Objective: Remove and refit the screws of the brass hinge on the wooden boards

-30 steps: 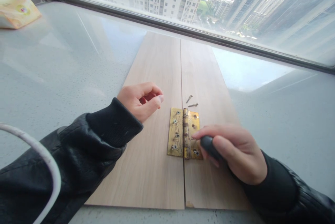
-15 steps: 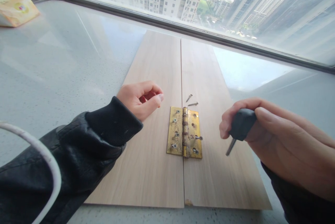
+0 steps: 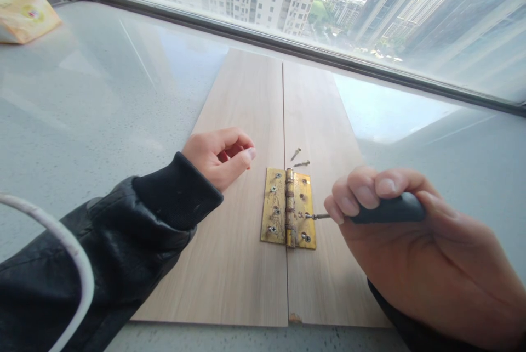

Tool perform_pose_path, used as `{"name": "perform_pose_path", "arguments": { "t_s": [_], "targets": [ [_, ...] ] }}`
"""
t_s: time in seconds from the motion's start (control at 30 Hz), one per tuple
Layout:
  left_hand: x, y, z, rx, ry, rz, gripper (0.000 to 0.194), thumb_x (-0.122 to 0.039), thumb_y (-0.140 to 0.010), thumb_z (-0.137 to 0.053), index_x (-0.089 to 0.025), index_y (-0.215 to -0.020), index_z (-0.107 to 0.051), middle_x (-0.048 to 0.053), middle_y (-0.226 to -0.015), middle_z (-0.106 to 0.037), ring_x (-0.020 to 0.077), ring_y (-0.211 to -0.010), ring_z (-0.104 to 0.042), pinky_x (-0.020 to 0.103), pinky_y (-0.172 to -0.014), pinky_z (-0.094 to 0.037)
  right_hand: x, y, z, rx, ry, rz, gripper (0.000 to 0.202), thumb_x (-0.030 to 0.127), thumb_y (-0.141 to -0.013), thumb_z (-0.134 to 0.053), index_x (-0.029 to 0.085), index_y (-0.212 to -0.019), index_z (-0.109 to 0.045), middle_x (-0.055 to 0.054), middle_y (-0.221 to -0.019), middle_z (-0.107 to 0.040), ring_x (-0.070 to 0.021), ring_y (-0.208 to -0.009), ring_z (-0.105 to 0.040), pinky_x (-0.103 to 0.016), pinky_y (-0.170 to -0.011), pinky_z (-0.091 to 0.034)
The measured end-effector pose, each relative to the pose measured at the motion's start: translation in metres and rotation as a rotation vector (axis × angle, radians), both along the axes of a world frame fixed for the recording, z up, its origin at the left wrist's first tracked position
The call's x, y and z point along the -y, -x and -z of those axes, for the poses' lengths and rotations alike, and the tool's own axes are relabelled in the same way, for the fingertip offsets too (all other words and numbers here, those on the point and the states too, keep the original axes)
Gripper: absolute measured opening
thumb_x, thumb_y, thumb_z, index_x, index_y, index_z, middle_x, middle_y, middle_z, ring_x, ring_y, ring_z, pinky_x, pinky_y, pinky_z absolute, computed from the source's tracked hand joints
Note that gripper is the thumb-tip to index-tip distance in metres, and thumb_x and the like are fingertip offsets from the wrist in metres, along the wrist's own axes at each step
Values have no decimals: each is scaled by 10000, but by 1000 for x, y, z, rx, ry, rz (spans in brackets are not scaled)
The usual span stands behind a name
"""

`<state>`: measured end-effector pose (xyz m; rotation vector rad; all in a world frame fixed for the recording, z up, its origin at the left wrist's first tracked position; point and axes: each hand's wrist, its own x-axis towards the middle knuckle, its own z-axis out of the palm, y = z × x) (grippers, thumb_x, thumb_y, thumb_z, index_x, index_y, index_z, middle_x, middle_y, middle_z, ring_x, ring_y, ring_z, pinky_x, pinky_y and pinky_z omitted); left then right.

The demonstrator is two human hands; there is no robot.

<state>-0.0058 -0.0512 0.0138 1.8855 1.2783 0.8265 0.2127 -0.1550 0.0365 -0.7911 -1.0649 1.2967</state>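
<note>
A brass hinge (image 3: 275, 220) lies across the seam of two pale wooden boards (image 3: 230, 280). Screws sit in the hinge's left leaf, and one screw head (image 3: 306, 238) shows in the lower right leaf. My right hand (image 3: 415, 242) wraps round the dark handle of a screwdriver (image 3: 390, 209), held nearly level. Its tip meets a screw (image 3: 309, 216) that sticks out of the right leaf. Over the left board, my left hand (image 3: 222, 154) is loosely curled beside the hinge, with nothing visible in it. Two loose screws (image 3: 302, 163) rest just above the hinge.
Underneath is a speckled white countertop (image 3: 102, 94), bounded at the back by a window frame (image 3: 230, 31). A yellowish tissue pack (image 3: 28, 15) stands at the far left. A white cable (image 3: 84, 270) loops over my left sleeve.
My right hand has moved left and turned the screwdriver from pointing down to nearly level, bringing its tip onto the protruding screw. My left hand has stayed put.
</note>
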Motion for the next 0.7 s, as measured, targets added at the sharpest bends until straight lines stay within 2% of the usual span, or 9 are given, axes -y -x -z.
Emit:
{"name": "perform_pose_path", "arguments": {
  "t_s": [0.13, 0.37, 0.5, 0.6, 0.7],
  "targets": [
    [0, -1, 0, 21, -9, -9, 168, -349, -823, -588, -206, -783, -667, 0, -674, -717, 151, -617, -627, 261, -581, -467, 0, 3, 4, 6, -6, -16, 255, 343, -987, -491, 244, -968, -725, -28, -864, -577, -136, -830, -548, -274, -828, -524],
    [0, -1, 1, 23, -17, -9, 153, -342, -814, -602, -209, -775, -668, 8, -666, -721, 154, -602, -633, 256, -554, -460, 2, 7, 0, 23, -1, -20, 249, 360, -973, -485, 252, -930, -706, -31, -852, -554, -149, -813, -538, -287, -782, -505],
    [0, -1, 1, 20, -20, -14, 152, -343, -814, -605, -212, -776, -670, 1, -663, -720, 150, -599, -631, 249, -559, -460, 1, 9, -1, 57, -26, -38, 248, 461, -929, -577, 238, -918, -684, -25, -842, -517, -142, -794, -519, -287, -750, -494],
    [0, -1, 1, 14, -20, -8, 155, -348, -815, -601, -213, -778, -667, 1, -666, -721, 155, -606, -634, 253, -569, -466, 1, 10, 3, 122, -65, 0, 204, 440, -930, -621, 249, -918, -690, -21, -871, -488, -135, -814, -515, -295, -770, -483],
    [0, 0, 1, 14, -13, -5, 160, -350, -819, -595, -211, -780, -664, 4, -667, -718, 156, -607, -630, 259, -573, -468, 2, 7, 10, 213, -138, 17, 191, 434, -910, -666, 273, -1000, -718, -26, -917, -521, -146, -863, -535, -321, -815, -480]
  ]
}}
